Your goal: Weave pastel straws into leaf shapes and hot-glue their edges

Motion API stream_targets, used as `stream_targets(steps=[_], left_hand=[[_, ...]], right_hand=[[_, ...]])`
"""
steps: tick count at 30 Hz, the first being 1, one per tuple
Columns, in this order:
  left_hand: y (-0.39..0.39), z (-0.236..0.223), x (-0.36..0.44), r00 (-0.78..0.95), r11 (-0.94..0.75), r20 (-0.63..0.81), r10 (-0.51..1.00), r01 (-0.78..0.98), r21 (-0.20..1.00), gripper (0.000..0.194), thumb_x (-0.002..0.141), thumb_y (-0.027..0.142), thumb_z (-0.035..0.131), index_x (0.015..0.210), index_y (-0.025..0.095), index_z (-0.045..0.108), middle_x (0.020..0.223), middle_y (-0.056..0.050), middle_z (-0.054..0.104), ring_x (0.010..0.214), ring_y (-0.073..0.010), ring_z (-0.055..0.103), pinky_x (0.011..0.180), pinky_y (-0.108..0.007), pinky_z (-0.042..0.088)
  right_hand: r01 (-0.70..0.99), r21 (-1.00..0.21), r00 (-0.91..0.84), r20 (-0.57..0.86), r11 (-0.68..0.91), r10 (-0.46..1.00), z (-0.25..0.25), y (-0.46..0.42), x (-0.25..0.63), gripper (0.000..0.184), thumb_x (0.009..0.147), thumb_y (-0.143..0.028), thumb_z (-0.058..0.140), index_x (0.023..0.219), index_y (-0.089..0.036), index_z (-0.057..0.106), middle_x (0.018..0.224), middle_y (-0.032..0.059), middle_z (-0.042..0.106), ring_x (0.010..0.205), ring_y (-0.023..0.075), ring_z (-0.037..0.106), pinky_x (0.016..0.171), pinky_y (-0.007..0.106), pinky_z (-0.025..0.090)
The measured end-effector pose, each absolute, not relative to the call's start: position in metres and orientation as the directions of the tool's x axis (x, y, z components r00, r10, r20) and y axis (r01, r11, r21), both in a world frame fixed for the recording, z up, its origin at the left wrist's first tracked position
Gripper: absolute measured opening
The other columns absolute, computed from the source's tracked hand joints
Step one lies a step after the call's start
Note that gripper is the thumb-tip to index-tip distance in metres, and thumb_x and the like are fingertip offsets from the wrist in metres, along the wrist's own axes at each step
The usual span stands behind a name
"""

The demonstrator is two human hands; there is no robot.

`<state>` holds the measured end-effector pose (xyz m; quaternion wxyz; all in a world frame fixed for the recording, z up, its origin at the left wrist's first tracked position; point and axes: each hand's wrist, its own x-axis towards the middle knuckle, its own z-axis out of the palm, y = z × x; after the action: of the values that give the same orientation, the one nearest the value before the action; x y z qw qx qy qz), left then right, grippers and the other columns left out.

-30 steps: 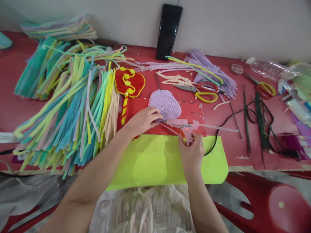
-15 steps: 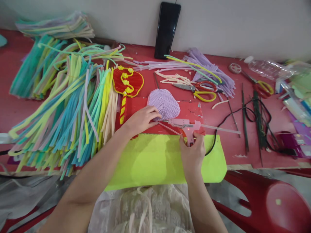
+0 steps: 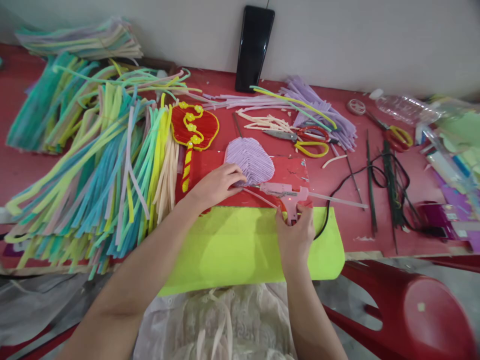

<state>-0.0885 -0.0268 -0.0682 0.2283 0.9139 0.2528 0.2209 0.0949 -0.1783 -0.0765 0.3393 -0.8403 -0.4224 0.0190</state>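
Note:
A round lilac fan shape (image 3: 250,159) made of pipe cleaners lies on a red board (image 3: 210,167). My left hand (image 3: 219,186) is closed on its lower left edge, fingertips bent over it. From those fingers a thin lilac pipe cleaner (image 3: 260,197) runs toward my right hand. My right hand (image 3: 297,232) is wrapped round the handle of a pink glue gun (image 3: 288,196), and its nozzle points left, close to the fan's lower edge. A clear glue stick (image 3: 337,200) sticks out of the gun's back. Below lies a lime-green sheet (image 3: 225,250).
Bundles of coloured pipe cleaners (image 3: 101,165) cover the left side. Behind the fan are a red and yellow fan (image 3: 202,129), yellow-handled scissors (image 3: 311,147) and an upright phone (image 3: 255,47). To the right lie a black cord (image 3: 330,200), dark rods (image 3: 390,200) and a plastic bottle (image 3: 405,107).
The whole view has shifted slightly, so everything sits a little further left. Both hands keep their grips, and the glue gun stays by the fan's lower edge.

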Motion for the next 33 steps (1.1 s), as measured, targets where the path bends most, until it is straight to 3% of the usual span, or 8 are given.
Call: stream_targets(steps=[25, 33], left_hand=[[-0.0272, -0.0672, -0.0882, 0.772, -0.760, 0.281, 0.570, 0.367, 0.536, 0.017, 0.089, 0.022, 0.056, 0.103, 0.017, 0.063, 0.102, -0.007, 0.059, 0.097, -0.0169, 0.057, 0.091, -0.035, 0.048], [-0.0277, -0.0652, -0.0879, 0.774, -0.755, 0.268, 0.573, 0.372, 0.539, 0.017, 0.088, 0.021, 0.057, 0.103, 0.016, 0.063, 0.103, -0.007, 0.059, 0.097, -0.0170, 0.057, 0.092, -0.035, 0.047]], right_hand=[[0.674, -0.583, 0.672, 0.226, -0.454, 0.705, -0.0748, -0.1790, 0.1022, 0.035, 0.078, -0.046, 0.055, 0.099, -0.019, 0.052, 0.096, 0.0118, 0.061, 0.074, 0.0210, 0.057, 0.068, 0.036, 0.048], [0.665, -0.591, 0.677, 0.218, -0.457, 0.703, -0.0711, -0.1784, 0.1040, 0.031, 0.077, -0.046, 0.055, 0.094, -0.020, 0.050, 0.091, 0.0105, 0.061, 0.067, 0.0205, 0.055, 0.066, 0.036, 0.045]])
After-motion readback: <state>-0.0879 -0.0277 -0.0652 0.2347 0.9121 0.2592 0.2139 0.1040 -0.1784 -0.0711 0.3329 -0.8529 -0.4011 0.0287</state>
